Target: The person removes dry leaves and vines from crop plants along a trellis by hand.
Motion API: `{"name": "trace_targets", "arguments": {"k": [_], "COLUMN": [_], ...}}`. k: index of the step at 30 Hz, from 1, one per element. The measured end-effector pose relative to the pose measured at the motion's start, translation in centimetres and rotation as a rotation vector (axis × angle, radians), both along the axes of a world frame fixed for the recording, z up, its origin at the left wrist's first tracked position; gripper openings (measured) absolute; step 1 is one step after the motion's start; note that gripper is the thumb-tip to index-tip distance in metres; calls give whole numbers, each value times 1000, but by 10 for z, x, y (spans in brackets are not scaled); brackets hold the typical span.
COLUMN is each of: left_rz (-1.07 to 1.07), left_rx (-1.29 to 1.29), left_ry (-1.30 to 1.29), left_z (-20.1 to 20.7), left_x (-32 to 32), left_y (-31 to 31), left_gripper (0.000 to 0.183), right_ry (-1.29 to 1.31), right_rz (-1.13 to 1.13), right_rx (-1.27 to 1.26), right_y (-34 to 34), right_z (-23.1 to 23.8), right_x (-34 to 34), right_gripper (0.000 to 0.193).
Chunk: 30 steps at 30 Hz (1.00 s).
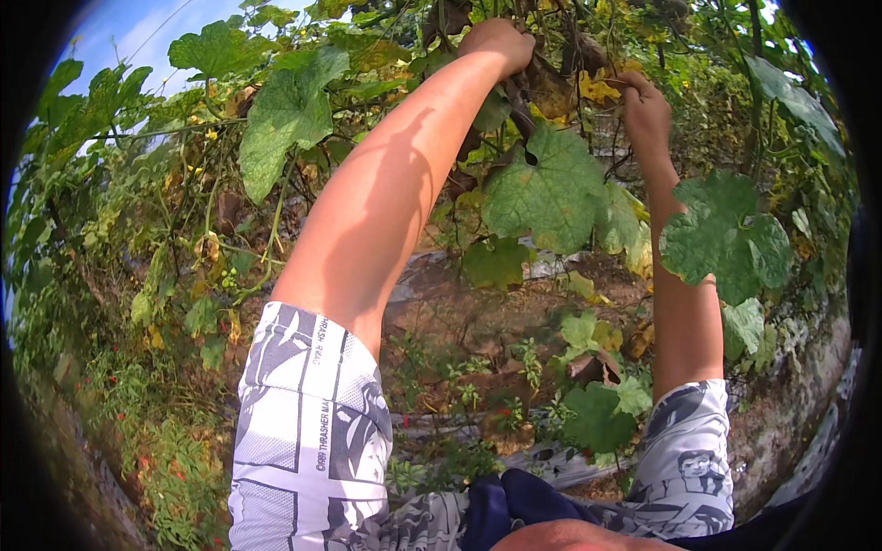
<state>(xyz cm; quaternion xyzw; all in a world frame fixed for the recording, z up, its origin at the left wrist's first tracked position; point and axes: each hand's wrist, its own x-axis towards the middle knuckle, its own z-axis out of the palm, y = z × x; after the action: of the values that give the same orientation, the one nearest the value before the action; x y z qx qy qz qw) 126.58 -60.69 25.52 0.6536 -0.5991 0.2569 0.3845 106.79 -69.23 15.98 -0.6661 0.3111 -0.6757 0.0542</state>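
Both my arms reach up into a tangle of climbing vines with broad, lobed leaves. My left hand [496,46] is closed at the top middle, its fingers curled away from view among brown, withered leaves [548,89]; what it grips is hidden. Lower and to the right, my right hand [647,115] has its fingers bent in a pinch beside a shrivelled yellow leaf [597,89]. Whatever lies between those fingertips is too small to make out. A large green leaf [542,188] hangs below and between the hands.
Another broad leaf [726,239] partly covers my right forearm. On the left, a big green leaf [289,119] hangs near a thin horizontal line [170,132]. Below are brown soil [459,317], low weeds, and red-flecked plants [179,477] at lower left.
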Motion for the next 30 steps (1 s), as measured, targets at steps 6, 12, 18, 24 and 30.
{"name": "trace_targets", "arguments": {"k": [6,12,18,24,30], "left_rz": [235,135,-88,-137,105], "left_rx": [18,-192,93,-57,-17], "left_ry": [-410,-684,-638,-412,-395], "left_z": [-13,-37,-80,-39,-9], "left_x": [-2,-31,-59,-29,2], "left_y": [41,92,132,124,104], "left_gripper": [23,18,21,29,26], "right_ry": [71,-183,-570,-907,-418], "right_rz": [-84,171,1075,1320,883], "right_rx": [-395,-42,384,448,38], "right_y": [33,31,33,-1,22], "right_z": [16,59,80,113,52], "right_x": [32,40,55,71,40], "right_gripper": [27,36,28,18,28]}}
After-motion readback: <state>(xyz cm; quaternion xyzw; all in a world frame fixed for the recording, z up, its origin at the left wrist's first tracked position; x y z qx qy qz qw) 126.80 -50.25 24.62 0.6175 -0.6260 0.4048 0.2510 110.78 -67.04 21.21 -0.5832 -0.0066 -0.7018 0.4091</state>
